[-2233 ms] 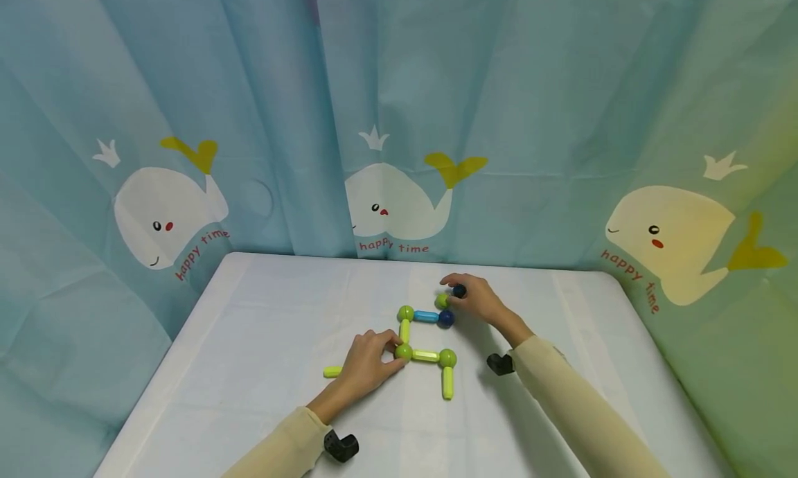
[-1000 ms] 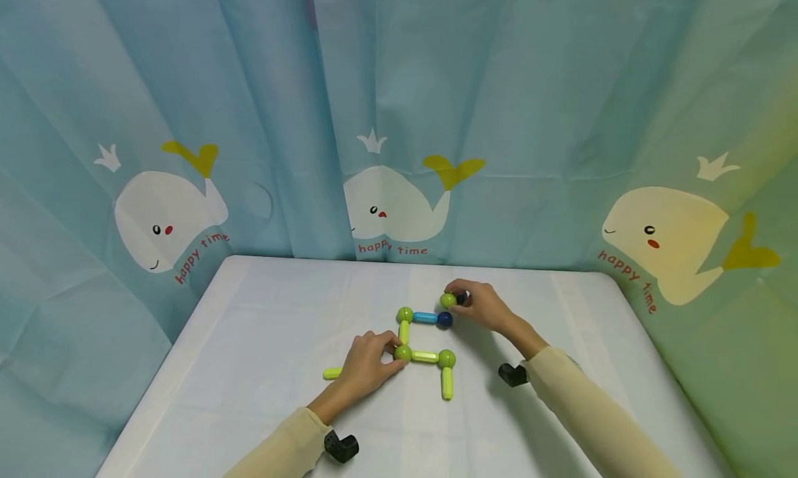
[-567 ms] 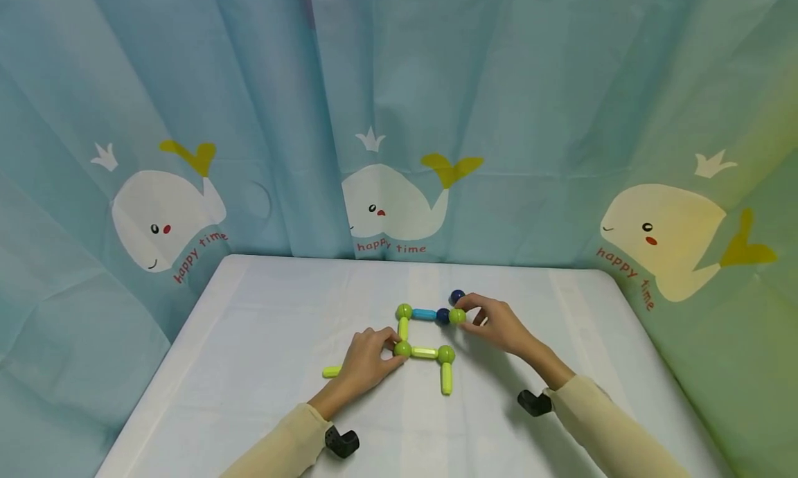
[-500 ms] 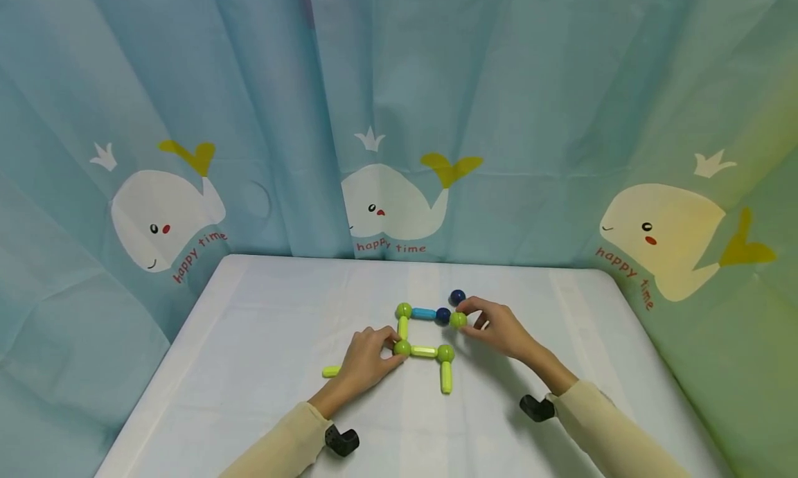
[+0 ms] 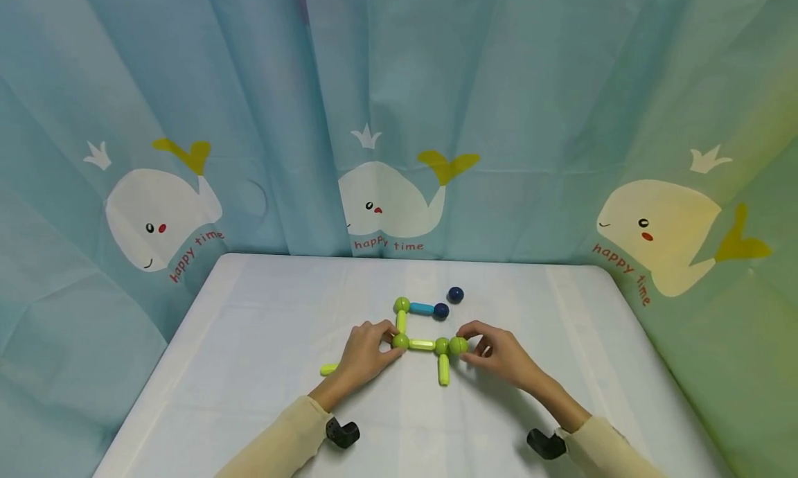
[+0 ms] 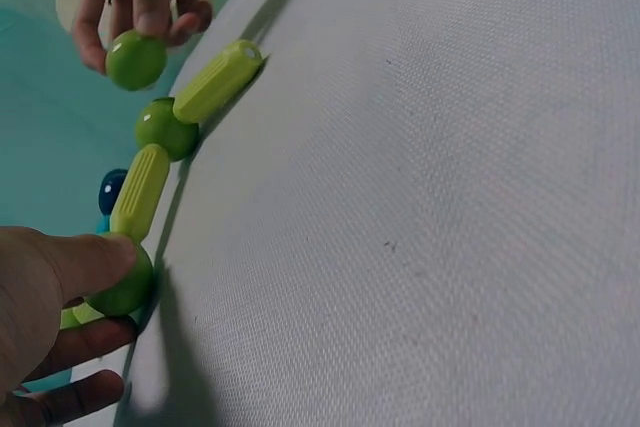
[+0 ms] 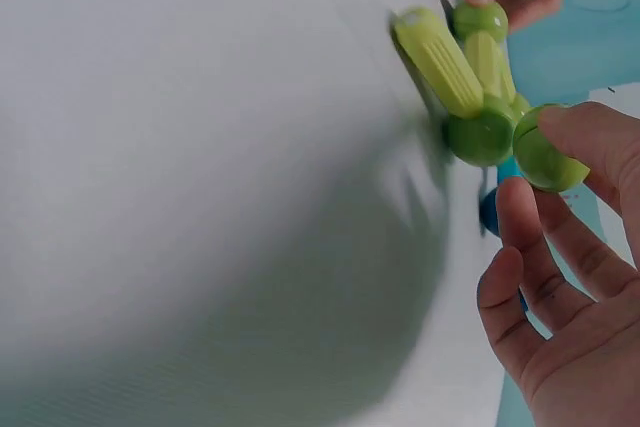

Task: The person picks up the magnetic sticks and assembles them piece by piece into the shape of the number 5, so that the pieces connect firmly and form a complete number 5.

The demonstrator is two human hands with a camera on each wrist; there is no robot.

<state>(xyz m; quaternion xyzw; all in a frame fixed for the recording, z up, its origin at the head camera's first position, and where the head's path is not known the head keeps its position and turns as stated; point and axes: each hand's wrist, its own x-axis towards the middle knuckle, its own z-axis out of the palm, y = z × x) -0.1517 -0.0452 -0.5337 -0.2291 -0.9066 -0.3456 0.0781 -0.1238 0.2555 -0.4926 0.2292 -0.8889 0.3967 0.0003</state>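
In the head view my left hand (image 5: 369,357) pinches a green ball (image 5: 400,341) at the corner of a ball-and-stick frame. Yellow-green sticks run from that ball, one (image 5: 402,321) back to another green ball (image 5: 402,305), one (image 5: 422,345) rightward to a third (image 5: 442,346). From this last one a further stick (image 5: 444,370) points toward me. My right hand (image 5: 501,353) holds a loose green ball (image 5: 458,346) between thumb and fingers, just right of the third. The left wrist view shows a small gap between the loose ball (image 6: 136,59) and the frame's ball (image 6: 167,129).
A blue stick (image 5: 422,310) with a dark blue ball (image 5: 440,312) extends from the back green ball. Another dark blue ball (image 5: 456,295) lies behind it. One yellow-green stick (image 5: 328,370) is partly hidden by my left hand. A whale-print curtain surrounds the white table (image 5: 262,298).
My right hand has carried the green ball from the back, past the dark blue balls, toward me to the frame's right corner. One dark blue ball was left behind. My left hand keeps its pinch.
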